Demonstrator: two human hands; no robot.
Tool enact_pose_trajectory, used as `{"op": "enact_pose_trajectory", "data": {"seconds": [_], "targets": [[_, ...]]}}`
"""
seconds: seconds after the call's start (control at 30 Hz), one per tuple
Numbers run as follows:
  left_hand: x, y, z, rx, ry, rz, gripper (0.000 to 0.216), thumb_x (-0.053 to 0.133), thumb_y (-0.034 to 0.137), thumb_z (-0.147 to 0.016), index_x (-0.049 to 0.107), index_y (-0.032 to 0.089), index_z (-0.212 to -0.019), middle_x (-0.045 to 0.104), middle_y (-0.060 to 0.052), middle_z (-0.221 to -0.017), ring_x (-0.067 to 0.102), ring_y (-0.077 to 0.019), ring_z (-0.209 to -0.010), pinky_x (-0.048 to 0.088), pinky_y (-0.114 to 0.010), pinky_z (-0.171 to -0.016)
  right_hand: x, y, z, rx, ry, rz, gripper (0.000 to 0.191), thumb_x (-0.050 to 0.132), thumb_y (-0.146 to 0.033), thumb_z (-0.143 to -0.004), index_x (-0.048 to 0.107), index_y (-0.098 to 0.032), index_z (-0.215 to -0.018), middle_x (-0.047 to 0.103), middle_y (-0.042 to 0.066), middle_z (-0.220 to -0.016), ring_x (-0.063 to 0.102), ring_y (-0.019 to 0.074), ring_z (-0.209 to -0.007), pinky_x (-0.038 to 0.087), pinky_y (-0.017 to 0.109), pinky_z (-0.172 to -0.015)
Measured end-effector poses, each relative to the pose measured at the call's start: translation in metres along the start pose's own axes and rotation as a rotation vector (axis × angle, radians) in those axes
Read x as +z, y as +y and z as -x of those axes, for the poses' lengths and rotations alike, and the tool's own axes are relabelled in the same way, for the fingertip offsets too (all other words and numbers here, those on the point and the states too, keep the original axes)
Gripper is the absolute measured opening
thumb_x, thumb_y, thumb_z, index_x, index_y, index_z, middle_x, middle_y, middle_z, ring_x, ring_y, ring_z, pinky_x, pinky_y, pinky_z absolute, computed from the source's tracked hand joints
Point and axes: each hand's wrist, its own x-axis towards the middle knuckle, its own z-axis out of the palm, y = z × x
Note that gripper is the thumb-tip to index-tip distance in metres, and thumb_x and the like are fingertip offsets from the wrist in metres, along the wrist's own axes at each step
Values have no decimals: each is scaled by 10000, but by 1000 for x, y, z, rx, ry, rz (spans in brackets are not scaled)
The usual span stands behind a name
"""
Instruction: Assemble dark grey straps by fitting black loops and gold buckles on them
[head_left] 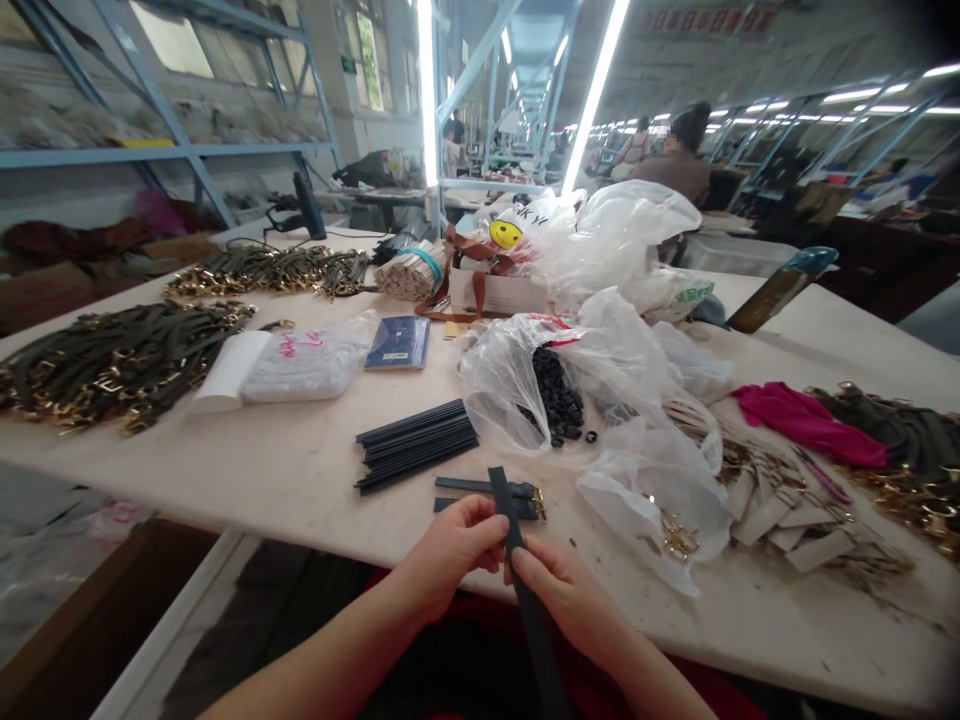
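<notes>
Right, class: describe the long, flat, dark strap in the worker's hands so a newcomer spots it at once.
At the near edge of the broad, pale worktable, a bare left hand and bare right hand nearly meet. Both hold the long, flat, dark strap. Unlike the stack of thin dark strips and the gold-buckled dark straps lying beyond, it is held, with no buckle visible.

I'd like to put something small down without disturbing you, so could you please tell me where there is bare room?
Bare tabletop shows at front left, between the wrapped packet, the stacked black strips and the near edge; another patch lies beyond the pink cloth. It's crowded around the plastic bags and just beyond the left hand, where buckled straps lie.
</notes>
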Motion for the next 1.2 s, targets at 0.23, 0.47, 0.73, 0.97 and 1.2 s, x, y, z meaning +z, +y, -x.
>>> {"op": "enact_pose_trajectory", "data": {"seconds": [0.23, 0.47, 0.73, 0.97, 1.2], "targets": [[-2, 4, -14, -61, 73, 17, 143, 581, 229, -677, 485, 142, -739, 524, 37, -608, 455, -54, -498, 365, -194, -519, -104, 22, -41, -32, 495, 710, 271, 373, -337, -860, 596, -184, -884, 642, 60, -787, 588, 213, -755, 429, 308, -678], [-1, 11, -22, -102, 80, 59, 207, 595, 253, -655, 493, 148, -802, 586, 6, -705, 521, -86, -600, 391, -209, -571, -163, 56, -101, 53, 544, 1099, 229, 472, -128, -758, 627, -111, -925, 620, 176, -929, 592, 287, -831, 420, 377, -727], [8, 11, -26, -71, 35, 38, 153, 540, 231, -685, 397, 177, -666, 510, 57, -464, 453, -68, -445, 380, -201, -518, -162, 60, -98, 32, 574, 1024, 213, 492, -167, -768, 612, -133, -940, 590, 153, -929, 578, 251, -803, 415, 364, -733], [15, 5, -21, -32, -103, 0, 232, 550, 363, -742, 408, 179, -740, 466, 77, -499, 404, -51, -428, 341, -174, -444, -92, 22, -46, -2, 391, 313, 381, 310, -462, -880, 561, -177, -845, 525, -12, -591, 505, 133, -527, 415, 248, -525], [19, 0, -6, -56, -33, -22, 211, 547, 244, -692, 404, 188, -837, 475, 70, -644, 473, -51, -452, 388, -180, -435, -40, 10, -17, 61, 327, -483, 348, 477, -512, -814, 555, -174, -797, 436, -62, -467, 353, 78, -411, 264, 207, -413]]}}
